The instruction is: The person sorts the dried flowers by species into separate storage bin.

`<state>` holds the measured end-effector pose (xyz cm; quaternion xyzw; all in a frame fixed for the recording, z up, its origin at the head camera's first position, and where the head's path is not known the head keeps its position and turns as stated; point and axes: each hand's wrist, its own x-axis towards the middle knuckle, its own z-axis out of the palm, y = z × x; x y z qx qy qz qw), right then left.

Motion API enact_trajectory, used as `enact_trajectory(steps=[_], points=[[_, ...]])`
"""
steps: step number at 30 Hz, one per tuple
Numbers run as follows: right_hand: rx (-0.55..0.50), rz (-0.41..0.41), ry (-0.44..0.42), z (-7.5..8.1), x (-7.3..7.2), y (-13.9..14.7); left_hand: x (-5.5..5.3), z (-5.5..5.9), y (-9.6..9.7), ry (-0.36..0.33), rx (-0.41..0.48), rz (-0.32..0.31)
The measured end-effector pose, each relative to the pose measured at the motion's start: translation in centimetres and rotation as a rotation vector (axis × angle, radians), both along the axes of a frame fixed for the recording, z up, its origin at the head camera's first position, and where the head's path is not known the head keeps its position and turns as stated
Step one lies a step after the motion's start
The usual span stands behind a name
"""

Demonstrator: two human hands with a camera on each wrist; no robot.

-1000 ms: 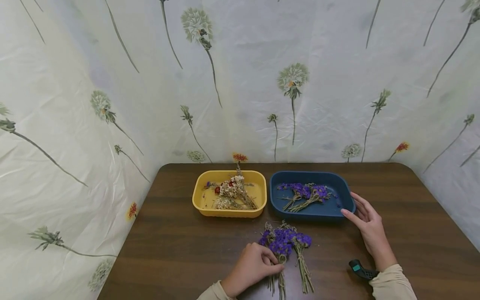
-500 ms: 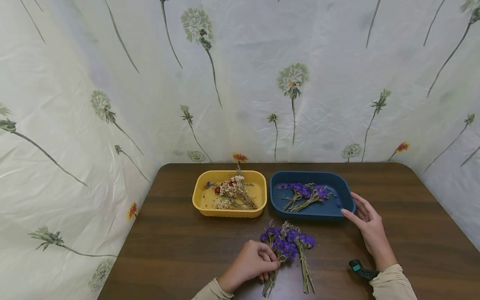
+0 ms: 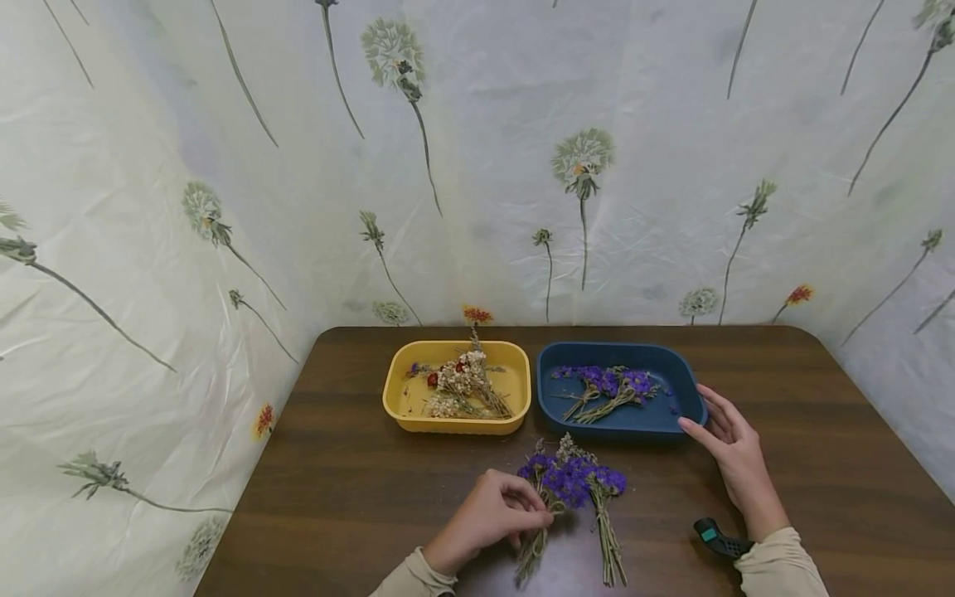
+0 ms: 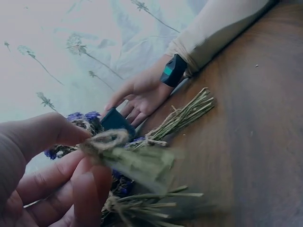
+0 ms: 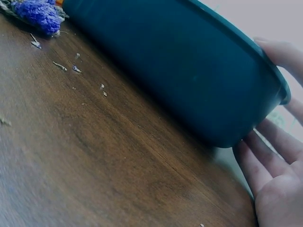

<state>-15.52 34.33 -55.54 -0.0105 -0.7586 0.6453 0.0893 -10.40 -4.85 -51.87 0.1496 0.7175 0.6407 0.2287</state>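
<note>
My left hand (image 3: pixel 492 512) pinches a bunch of dried purple flowers (image 4: pixel 142 163) by the twine round its stems. The bunch's stem ends are blurred in the left wrist view. Under this hand lies a second tied bunch (image 3: pixel 531 555), partly covered. A third purple bunch (image 3: pixel 608 531) lies to the right with its stems towards me. At the near right corner of the blue tray (image 3: pixel 627 429), my right hand (image 3: pixel 734 456) grips with the thumb on the rim and the fingers round the end wall. Several purple bunches (image 3: pixel 608 385) lie inside that tray.
Left of the blue tray stands a yellow tray (image 3: pixel 457 425) holding white and red dried flowers (image 3: pixel 466 373). A black wrist strap (image 3: pixel 719 539) sits by my right sleeve. Small flower crumbs are scattered on the brown table (image 5: pixel 118 142). A flower-printed curtain (image 3: pixel 477 166) hangs behind.
My left hand has drawn slightly left and up with the pinched bunch, whose stems no longer lie beside the others. The right hand and both trays stay put.
</note>
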Motion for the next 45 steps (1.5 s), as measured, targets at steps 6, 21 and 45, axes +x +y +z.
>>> enact_trajectory(steps=[6, 21, 45], points=[[-0.025, 0.005, 0.011, -0.1, 0.0, -0.1, -0.4, 0.4, -0.4, -0.004, -0.012, 0.008], [-0.052, 0.006, 0.032, -0.1, 0.1, -0.1, -1.3, 1.6, -0.4, 0.007, 0.011, -0.035], [-0.001, -0.01, 0.016, -0.1, -0.1, -0.2, -6.1, 4.0, -0.5, 0.148, -0.061, 0.012]])
